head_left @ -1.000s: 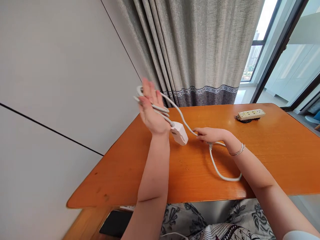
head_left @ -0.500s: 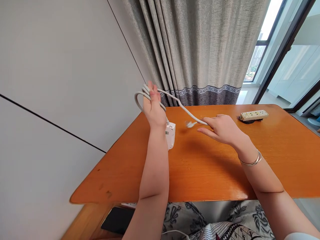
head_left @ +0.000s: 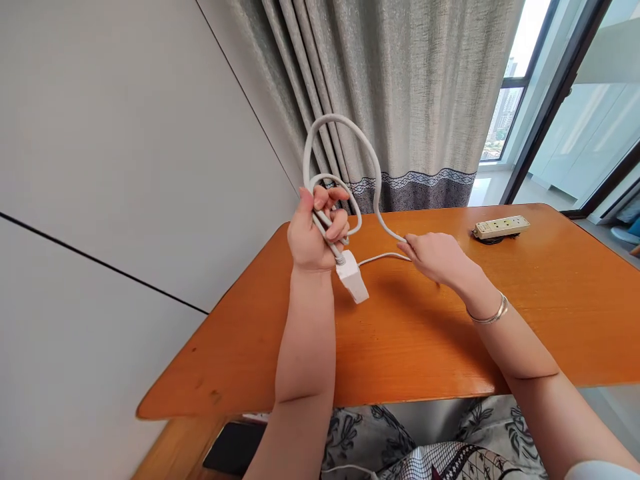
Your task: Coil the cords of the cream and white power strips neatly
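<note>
My left hand (head_left: 320, 227), palm turned up, has its fingers curled around loops of a thick white power cord (head_left: 376, 180). Below that hand hangs a white block (head_left: 353, 277) at the cord's end, tilted above the table; it looks like the end of a power strip. From my left hand the cord rises in a tall arch and drops to my right hand (head_left: 433, 257), whose fingers are closed on it. A thinner white cable (head_left: 383, 256) runs between the block and my right hand. What lies under the right fingers is hidden.
An orange-brown wooden table (head_left: 425, 347) spans the view. At its right back lies a cream power strip (head_left: 501, 227) with a dark cord under it. A grey curtain (head_left: 415, 87) hangs behind, and a pale wall (head_left: 100, 167) borders the left. A dark flat object (head_left: 234, 447) sits below the table edge.
My left hand has turned over, palm up, its fingers now curled around the loops. The cord has risen into a tall arch. The white block has swung right and tilted.
</note>
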### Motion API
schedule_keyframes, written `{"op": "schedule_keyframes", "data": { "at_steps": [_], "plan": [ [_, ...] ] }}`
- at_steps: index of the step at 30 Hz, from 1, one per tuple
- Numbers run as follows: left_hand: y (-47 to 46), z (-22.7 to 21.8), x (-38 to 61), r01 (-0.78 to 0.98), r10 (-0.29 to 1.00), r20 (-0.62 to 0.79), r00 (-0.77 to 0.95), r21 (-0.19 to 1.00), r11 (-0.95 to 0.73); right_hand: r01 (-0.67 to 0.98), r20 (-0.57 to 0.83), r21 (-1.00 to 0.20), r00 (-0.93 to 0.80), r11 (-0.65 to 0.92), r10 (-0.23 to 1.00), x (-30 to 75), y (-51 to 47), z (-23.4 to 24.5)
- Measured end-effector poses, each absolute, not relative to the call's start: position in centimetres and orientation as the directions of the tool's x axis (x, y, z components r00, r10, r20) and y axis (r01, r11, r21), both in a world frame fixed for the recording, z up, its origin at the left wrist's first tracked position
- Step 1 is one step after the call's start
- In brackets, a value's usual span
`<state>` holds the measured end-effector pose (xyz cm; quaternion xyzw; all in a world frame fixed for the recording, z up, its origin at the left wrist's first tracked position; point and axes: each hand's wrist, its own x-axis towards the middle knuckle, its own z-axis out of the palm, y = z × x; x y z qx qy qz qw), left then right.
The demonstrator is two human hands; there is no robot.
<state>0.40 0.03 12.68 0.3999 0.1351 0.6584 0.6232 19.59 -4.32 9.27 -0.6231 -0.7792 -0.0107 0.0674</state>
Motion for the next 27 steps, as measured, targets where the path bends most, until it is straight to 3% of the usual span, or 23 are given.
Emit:
{"op": "schedule_keyframes", "data": {
  "at_steps": [3, 7, 14, 16, 20, 22, 24, 27],
  "plan": [
    [-0.6, 13.0, 0.0, -0.722, 0.938, 0.305, 0.165, 0.686, -0.095, 0.956, 0.148, -0.225, -0.155, 0.186, 0.977, 20.3, -2.1, 8.2],
    [-0.7, 12.3, -0.6, -0.739, 0.933, 0.318, 0.168, 0.667, -0.094, 0.869, 0.336, -0.433, -0.091, 0.240, 0.938, 20.8, -0.5, 7.0],
    [-0.2, 12.3, -1.1, -0.749, 0.935, 0.321, 0.151, 0.654, -0.104, 0.667, 0.689, -0.532, -0.018, 0.522, 0.725, 20.7, -0.5, 5.4],
    [-0.2, 12.5, -1.0, -0.738, 0.942, 0.290, 0.170, 0.671, -0.073, 0.556, 0.725, -0.594, 0.056, 0.581, 0.687, 20.7, -0.6, 5.3],
    [-0.5, 12.5, -0.6, -0.738, 0.944, 0.259, 0.205, 0.675, -0.024, 0.311, 0.645, -0.758, 0.222, 0.574, 0.731, 22.0, 0.4, 5.3],
    [-0.6, 12.3, -0.4, -0.729, 0.939, 0.257, 0.226, 0.684, -0.012, 0.366, 0.611, -0.776, 0.230, 0.514, 0.758, 23.2, 1.3, 5.6],
    [-0.8, 12.1, -0.4, -0.720, 0.936, 0.259, 0.237, 0.694, -0.010, 0.572, 0.564, -0.737, 0.224, 0.361, 0.795, 24.2, 1.8, 6.0],
    [-0.9, 12.0, -0.4, -0.730, 0.936, 0.276, 0.217, 0.683, -0.032, 0.861, 0.407, -0.503, 0.160, 0.074, 0.899, 24.2, 1.4, 6.8]
  ]
}}
